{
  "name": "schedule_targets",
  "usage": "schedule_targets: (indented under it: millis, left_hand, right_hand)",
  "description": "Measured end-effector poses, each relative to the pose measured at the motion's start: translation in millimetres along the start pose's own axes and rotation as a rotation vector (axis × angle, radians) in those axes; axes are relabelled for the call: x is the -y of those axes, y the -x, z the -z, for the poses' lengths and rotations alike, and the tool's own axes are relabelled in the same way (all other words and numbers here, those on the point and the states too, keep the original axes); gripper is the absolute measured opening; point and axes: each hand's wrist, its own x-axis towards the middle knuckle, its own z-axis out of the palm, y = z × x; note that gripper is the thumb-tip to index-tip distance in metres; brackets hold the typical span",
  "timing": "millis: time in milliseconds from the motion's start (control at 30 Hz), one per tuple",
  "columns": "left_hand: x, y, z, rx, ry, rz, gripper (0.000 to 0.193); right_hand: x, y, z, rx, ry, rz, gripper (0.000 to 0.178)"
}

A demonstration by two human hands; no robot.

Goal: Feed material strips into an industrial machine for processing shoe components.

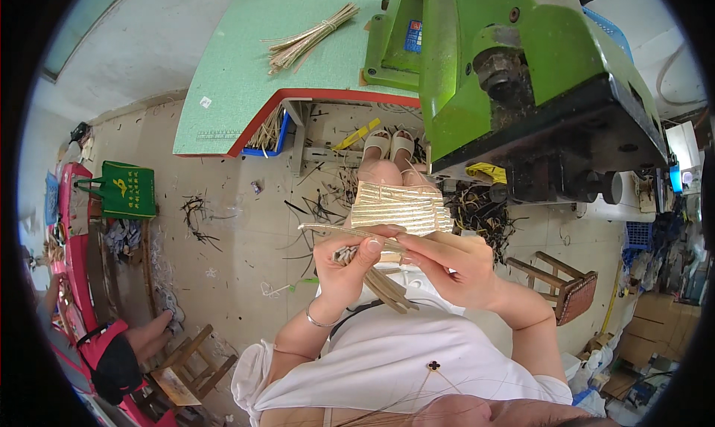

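Note:
My left hand (342, 271) is closed round a bundle of thin beige strips (389, 289), whose loose ends fan out below the palm. One beige strip (328, 227) lies crosswise above that hand, between thumb and fingers. My right hand (454, 265) meets the left one, its fingertips pinched together near the strip's right end. What exactly sits between those fingertips is partly hidden. Just beyond both hands, a row of shiny gold strips (398, 207) lies side by side across my lap.
A green press machine (514, 62) with a black head rises at the right. On the green table (246, 47) lies a tied bundle of strips (313, 38). A blue crate (277, 140) of strips stands beneath. Dark scraps litter the floor; a stool (566, 287) is at right, another person (119, 352) at left.

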Motion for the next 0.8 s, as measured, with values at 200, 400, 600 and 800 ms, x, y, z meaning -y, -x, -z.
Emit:
schedule_targets:
  millis: [200,400,600,800]
  left_hand:
    - [7,3,3,0.024,0.004,-0.045,0.016]
    - [8,3,1,0.020,-0.097,-0.143,0.018]
    - [12,2,4,0.031,-0.099,-0.185,0.026]
    - [16,-2,9,0.134,0.047,-0.204,0.022]
  right_hand:
    - [-5,2,-3,-0.060,0.033,0.101,0.036]
    - [-8,5,-1,0.001,0.147,0.158,0.044]
    - [-4,6,2,0.051,0.169,0.160,0.043]
    - [0,5,-2,-0.038,0.038,0.107,0.032]
